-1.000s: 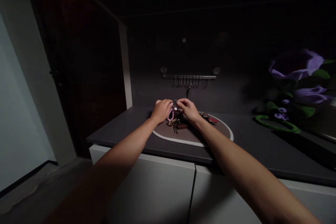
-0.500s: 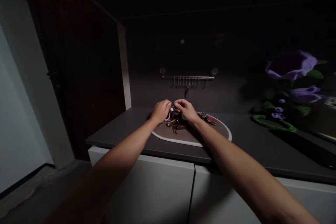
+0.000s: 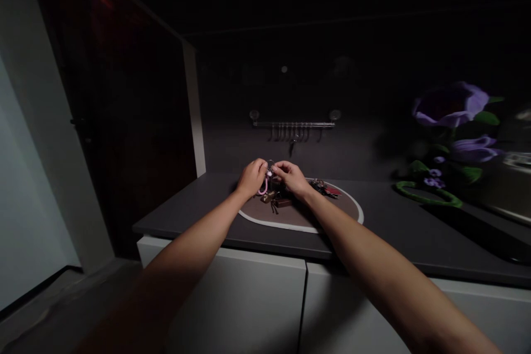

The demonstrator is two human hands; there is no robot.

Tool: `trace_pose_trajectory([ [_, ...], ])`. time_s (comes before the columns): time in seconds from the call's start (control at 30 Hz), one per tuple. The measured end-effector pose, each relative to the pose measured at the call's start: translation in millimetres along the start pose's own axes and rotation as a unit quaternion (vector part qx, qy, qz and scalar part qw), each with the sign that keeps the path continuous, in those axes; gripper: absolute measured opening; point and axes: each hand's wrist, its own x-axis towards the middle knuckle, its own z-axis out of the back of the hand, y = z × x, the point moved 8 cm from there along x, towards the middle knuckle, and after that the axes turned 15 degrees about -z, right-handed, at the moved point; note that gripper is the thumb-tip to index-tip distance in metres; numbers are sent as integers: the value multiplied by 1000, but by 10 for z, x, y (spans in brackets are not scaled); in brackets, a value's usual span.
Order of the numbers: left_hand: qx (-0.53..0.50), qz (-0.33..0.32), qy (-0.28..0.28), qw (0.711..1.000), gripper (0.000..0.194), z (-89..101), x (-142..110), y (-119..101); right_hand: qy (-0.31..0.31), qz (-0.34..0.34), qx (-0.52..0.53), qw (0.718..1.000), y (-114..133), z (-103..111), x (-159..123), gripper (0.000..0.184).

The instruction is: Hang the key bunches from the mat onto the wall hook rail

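My left hand point(image 3: 251, 178) and my right hand point(image 3: 292, 177) meet above an oval brown mat point(image 3: 253, 214) with a white edge. Between their pinched fingertips is a keychain point(image 3: 270, 173), its metal ring sticking up. A pink strap point(image 3: 264, 188) hangs in a loop beside the left fingers. Below the hands lie a brass-coloured trinket point(image 3: 268, 197) and a dark brown bar-shaped piece point(image 3: 284, 203) with a short cord. More keys and a red tag point(image 3: 332, 192) lie on the mat, right of my right hand. The fingers partly cover the keychain.
A clear rail point(image 3: 294, 124) with several hooks is fixed to the back wall; a small dark key point(image 3: 292, 145) hangs from one. Purple flowers point(image 3: 452, 105) and a green ring-shaped base point(image 3: 427, 196) stand at right on the dark countertop point(image 3: 381, 227). A dark door point(image 3: 128, 105) is at left.
The view has shifted slightly. Both hands stay together at the keychain, and its ring now shows more clearly above the fingertips.
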Motion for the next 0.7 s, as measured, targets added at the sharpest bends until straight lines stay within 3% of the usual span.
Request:
trace_pose_trajectory([
  [0.17,-45,25,-22,998,23,23,-11,16,14,-9,11,1000,-14,-45,-26,33],
  [0.37,-157,144,-46,976,22,-54,-106,242,5,-24,-1,1000,-58,-7,-21,31],
  [0.47,-187,184,0,965,22,-169,-151,322,-50,-28,-8,998,-67,136,-4,25],
  [0.57,-150,179,43,971,28,-213,-154,335,-125,-48,-38,990,-100,342,24,14],
  [0.7,-98,185,99,973,32,-277,-179,364,-268,-67,-152,949,-39,725,79,11],
])
